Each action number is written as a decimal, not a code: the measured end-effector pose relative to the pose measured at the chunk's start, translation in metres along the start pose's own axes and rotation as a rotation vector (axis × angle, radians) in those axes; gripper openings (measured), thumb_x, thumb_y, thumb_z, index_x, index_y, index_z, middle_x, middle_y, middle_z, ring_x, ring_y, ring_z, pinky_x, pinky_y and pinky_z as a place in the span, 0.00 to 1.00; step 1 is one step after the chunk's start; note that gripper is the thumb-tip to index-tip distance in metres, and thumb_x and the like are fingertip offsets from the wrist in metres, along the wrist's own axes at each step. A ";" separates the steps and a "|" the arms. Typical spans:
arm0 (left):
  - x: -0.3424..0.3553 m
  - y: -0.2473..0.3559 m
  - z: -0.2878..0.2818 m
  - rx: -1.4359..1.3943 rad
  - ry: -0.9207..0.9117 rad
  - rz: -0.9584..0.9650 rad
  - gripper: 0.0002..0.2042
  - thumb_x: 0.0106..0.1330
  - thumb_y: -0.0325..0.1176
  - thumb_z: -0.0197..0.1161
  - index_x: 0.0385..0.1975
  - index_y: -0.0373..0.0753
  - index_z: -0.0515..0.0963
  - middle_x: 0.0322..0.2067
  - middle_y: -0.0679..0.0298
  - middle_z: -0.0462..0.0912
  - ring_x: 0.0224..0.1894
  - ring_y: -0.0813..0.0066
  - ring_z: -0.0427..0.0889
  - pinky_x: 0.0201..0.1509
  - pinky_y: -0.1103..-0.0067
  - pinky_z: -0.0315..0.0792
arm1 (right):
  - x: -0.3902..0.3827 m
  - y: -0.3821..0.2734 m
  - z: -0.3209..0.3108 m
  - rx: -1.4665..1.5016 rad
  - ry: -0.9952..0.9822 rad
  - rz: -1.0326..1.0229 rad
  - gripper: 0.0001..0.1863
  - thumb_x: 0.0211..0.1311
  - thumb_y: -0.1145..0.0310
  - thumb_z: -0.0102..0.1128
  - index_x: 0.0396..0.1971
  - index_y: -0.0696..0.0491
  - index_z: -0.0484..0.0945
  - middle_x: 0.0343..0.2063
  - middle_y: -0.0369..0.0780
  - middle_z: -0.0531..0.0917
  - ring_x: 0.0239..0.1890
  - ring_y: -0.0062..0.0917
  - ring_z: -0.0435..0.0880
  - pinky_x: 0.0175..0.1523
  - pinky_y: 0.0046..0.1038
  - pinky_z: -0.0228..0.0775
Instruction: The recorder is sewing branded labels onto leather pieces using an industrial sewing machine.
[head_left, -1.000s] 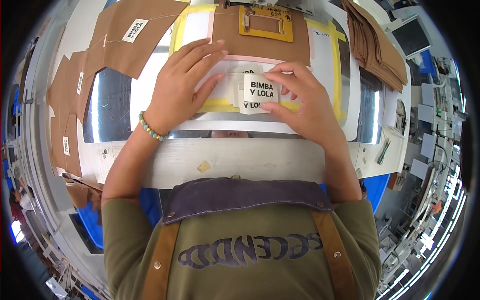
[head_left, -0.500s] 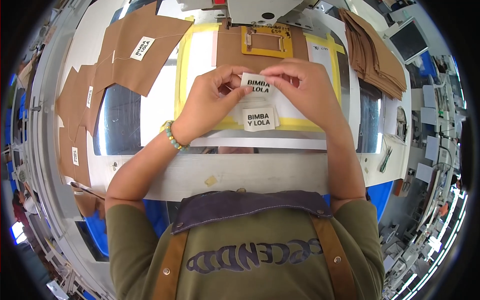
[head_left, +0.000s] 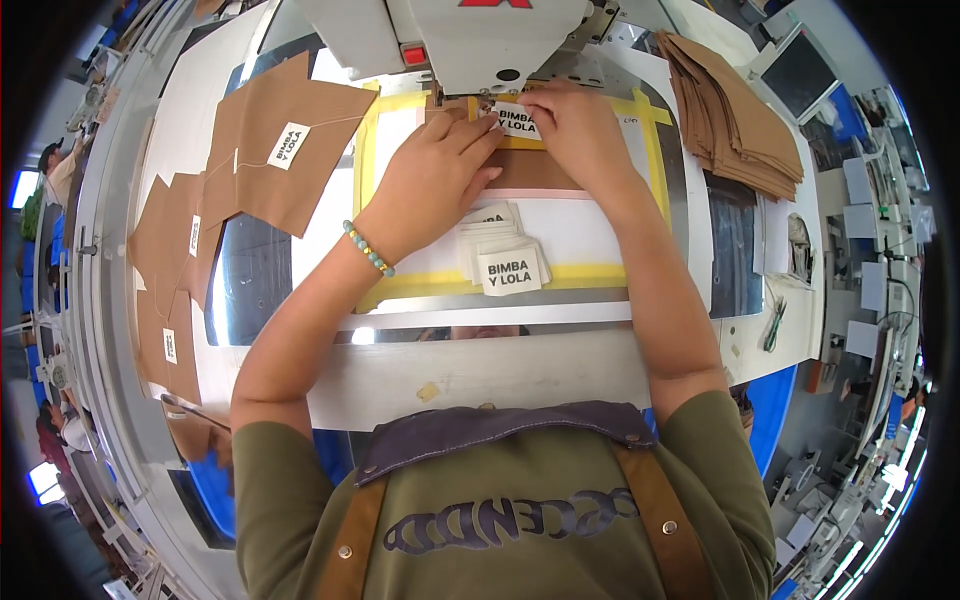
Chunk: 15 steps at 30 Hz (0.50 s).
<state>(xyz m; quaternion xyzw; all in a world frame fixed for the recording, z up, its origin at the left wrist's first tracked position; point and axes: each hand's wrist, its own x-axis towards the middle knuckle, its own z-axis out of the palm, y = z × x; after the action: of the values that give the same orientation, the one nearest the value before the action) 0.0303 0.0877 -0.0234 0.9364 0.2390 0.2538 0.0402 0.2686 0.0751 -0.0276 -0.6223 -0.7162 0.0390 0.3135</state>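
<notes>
workshop background, white worktable point(head_left: 370, 385) across the middle, grey-white machine head point(head_left: 485, 45) at top centre. white printed label point(head_left: 517, 122) upper centre, just below the machine head, over the yellow frame point(head_left: 532, 144) on the brown panel point(head_left: 540, 172). label sits between both hands' fingertips; longer side looks left-to-right, dipping slightly right; neither hand clearly nearer. left hand point(head_left: 428, 180): fingers stretched, thumb spread away, fingertips at the label's left edge. right hand point(head_left: 580, 135): fingers curled, thumb and index close together at the label's upper right; pinched or just pressing, can't tell. loose label pile point(head_left: 510, 272) near centre, below the hands. brown pieces point(head_left: 265, 150) upper left, brown stack point(head_left: 735, 125) upper right.
</notes>
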 end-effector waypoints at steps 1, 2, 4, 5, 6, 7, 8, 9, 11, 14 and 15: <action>0.000 -0.001 0.002 0.002 0.000 0.008 0.22 0.71 0.33 0.71 0.64 0.34 0.82 0.65 0.58 0.84 0.67 0.52 0.78 0.71 0.64 0.76 | 0.000 0.000 0.002 -0.002 0.007 0.002 0.11 0.71 0.70 0.64 0.45 0.52 0.93 0.42 0.46 0.89 0.46 0.47 0.88 0.51 0.46 0.81; 0.000 -0.003 0.003 0.006 -0.010 0.004 0.23 0.72 0.33 0.70 0.65 0.34 0.81 0.67 0.58 0.83 0.69 0.51 0.76 0.74 0.64 0.74 | 0.000 0.001 0.004 0.019 0.004 -0.027 0.11 0.71 0.71 0.64 0.45 0.51 0.93 0.43 0.45 0.89 0.45 0.46 0.88 0.51 0.46 0.82; 0.000 -0.005 0.006 0.009 -0.022 0.003 0.23 0.72 0.34 0.70 0.65 0.34 0.81 0.68 0.58 0.82 0.71 0.50 0.74 0.76 0.63 0.72 | 0.001 -0.002 0.003 0.039 0.001 -0.056 0.11 0.71 0.71 0.64 0.45 0.51 0.93 0.44 0.44 0.88 0.45 0.45 0.88 0.51 0.45 0.82; 0.000 -0.006 0.008 -0.024 -0.033 -0.013 0.24 0.72 0.34 0.70 0.66 0.34 0.81 0.69 0.58 0.81 0.73 0.50 0.72 0.77 0.62 0.70 | 0.000 -0.003 0.001 0.038 -0.043 -0.031 0.11 0.71 0.72 0.64 0.46 0.50 0.93 0.46 0.43 0.88 0.47 0.43 0.88 0.52 0.44 0.82; 0.001 -0.007 0.008 -0.055 -0.043 -0.031 0.24 0.72 0.34 0.71 0.66 0.34 0.80 0.69 0.58 0.81 0.74 0.50 0.71 0.79 0.62 0.68 | 0.000 -0.004 -0.001 0.038 -0.087 -0.009 0.11 0.71 0.73 0.64 0.46 0.50 0.94 0.49 0.42 0.87 0.50 0.40 0.88 0.54 0.42 0.83; 0.001 -0.009 0.008 -0.054 -0.041 -0.028 0.24 0.72 0.34 0.71 0.66 0.34 0.80 0.69 0.58 0.81 0.74 0.50 0.71 0.79 0.62 0.68 | -0.002 -0.006 -0.004 0.036 -0.084 -0.009 0.11 0.71 0.73 0.64 0.46 0.50 0.94 0.49 0.42 0.87 0.50 0.40 0.88 0.54 0.42 0.83; 0.000 -0.009 0.008 -0.047 -0.073 -0.037 0.24 0.72 0.34 0.70 0.66 0.34 0.80 0.70 0.58 0.80 0.75 0.50 0.70 0.79 0.61 0.68 | -0.007 -0.008 -0.008 -0.044 -0.067 -0.033 0.12 0.71 0.73 0.64 0.48 0.50 0.93 0.55 0.41 0.86 0.55 0.38 0.86 0.58 0.41 0.82; 0.000 -0.010 0.007 -0.041 -0.103 -0.048 0.24 0.72 0.34 0.70 0.67 0.34 0.80 0.71 0.58 0.80 0.76 0.49 0.69 0.80 0.61 0.67 | -0.013 -0.010 -0.013 -0.125 -0.051 -0.058 0.14 0.71 0.73 0.64 0.50 0.50 0.93 0.61 0.40 0.85 0.61 0.36 0.84 0.63 0.40 0.81; -0.003 -0.013 0.006 -0.049 -0.097 -0.047 0.24 0.72 0.34 0.70 0.67 0.34 0.80 0.71 0.58 0.79 0.76 0.49 0.69 0.80 0.61 0.67 | -0.026 -0.013 -0.026 -0.201 -0.156 -0.094 0.16 0.71 0.74 0.63 0.54 0.52 0.91 0.67 0.39 0.82 0.67 0.35 0.79 0.67 0.40 0.77; -0.001 -0.013 0.008 -0.090 -0.080 -0.040 0.25 0.72 0.34 0.70 0.67 0.34 0.79 0.72 0.58 0.77 0.77 0.49 0.69 0.81 0.61 0.66 | -0.039 -0.001 -0.030 -0.261 -0.261 -0.160 0.20 0.71 0.75 0.62 0.61 0.56 0.86 0.74 0.39 0.77 0.75 0.34 0.73 0.74 0.41 0.72; 0.000 -0.014 0.009 -0.114 -0.065 -0.043 0.25 0.73 0.34 0.70 0.68 0.34 0.79 0.73 0.58 0.77 0.77 0.49 0.68 0.81 0.60 0.66 | -0.040 0.001 -0.030 -0.240 -0.261 -0.203 0.22 0.71 0.76 0.62 0.63 0.58 0.84 0.76 0.39 0.75 0.78 0.34 0.71 0.75 0.42 0.71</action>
<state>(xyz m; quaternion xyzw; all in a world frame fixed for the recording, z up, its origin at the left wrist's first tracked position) 0.0287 0.1000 -0.0335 0.9350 0.2427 0.2357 0.1067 0.2853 0.0287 -0.0200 -0.5695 -0.8093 0.0019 0.1438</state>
